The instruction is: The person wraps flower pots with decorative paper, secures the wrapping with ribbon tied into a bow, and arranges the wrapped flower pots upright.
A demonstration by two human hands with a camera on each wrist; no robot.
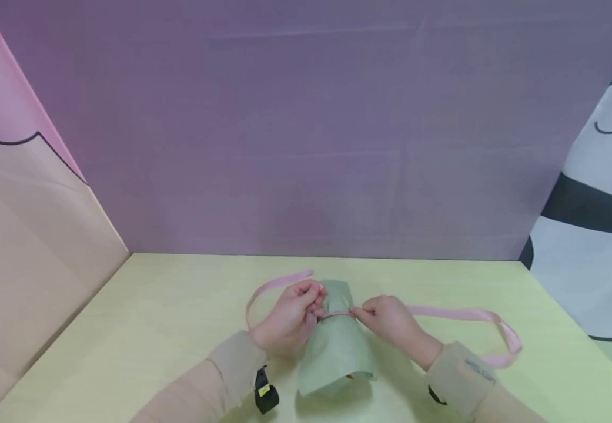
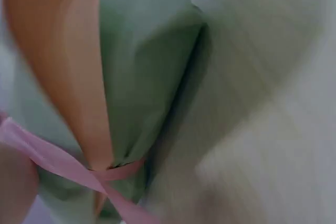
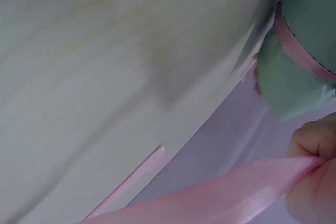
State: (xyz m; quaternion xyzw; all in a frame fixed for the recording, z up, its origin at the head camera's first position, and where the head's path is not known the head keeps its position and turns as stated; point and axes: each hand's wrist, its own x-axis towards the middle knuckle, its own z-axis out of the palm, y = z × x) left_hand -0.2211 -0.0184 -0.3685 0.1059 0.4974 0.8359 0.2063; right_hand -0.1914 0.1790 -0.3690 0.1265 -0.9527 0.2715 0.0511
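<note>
A green wrapping-paper bundle (image 1: 335,346) lies on the table with a pink ribbon (image 1: 340,314) drawn around its narrowed middle. My left hand (image 1: 292,314) is at the bundle's left side, fingers curled, pinching ribbon near the waist. On the right side my right hand (image 1: 393,320) pinches the ribbon between thumb and finger; in the right wrist view the ribbon (image 3: 231,192) runs out from that grip. The left wrist view shows the ribbon (image 2: 63,163) crossing itself on the bundle, over a tan-brown strip (image 2: 79,77) among the green folds. What the paper wraps is mostly hidden.
One ribbon tail (image 1: 271,286) curves across the table left of the bundle, and a longer tail (image 1: 459,314) loops out to the right. The pale yellow table (image 1: 179,317) meets a purple backdrop (image 1: 306,147) behind. Printed panels stand on both sides.
</note>
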